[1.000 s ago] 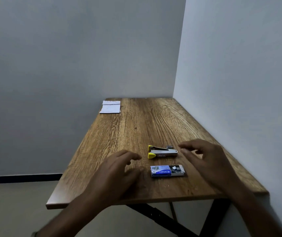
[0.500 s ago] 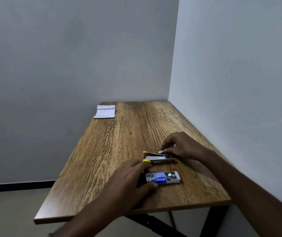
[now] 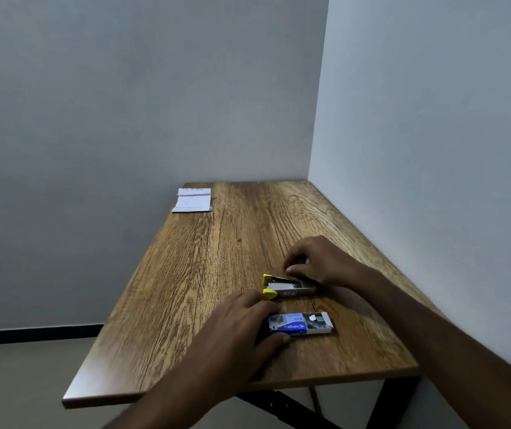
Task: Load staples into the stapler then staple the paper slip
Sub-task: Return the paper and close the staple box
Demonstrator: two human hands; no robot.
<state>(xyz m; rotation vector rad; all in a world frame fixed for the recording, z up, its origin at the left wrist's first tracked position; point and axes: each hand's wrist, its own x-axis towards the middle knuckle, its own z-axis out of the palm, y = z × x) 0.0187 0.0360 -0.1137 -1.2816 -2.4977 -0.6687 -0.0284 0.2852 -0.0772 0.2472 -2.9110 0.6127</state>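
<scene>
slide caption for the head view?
Right hand grips the stapler, left hand holds the open staple box; paper slip lies at the table's far corner.

Showing as wood-grained and faintly sheened: the worktop (image 3: pixel 204 274). Gleaming as bare metal with yellow plastic tips: the stapler (image 3: pixel 288 287). Looking like glossy printed card, at 5 o'clock from it: the staple box (image 3: pixel 299 325). Lying matt white at 11 o'clock: the paper slip (image 3: pixel 193 200).
</scene>
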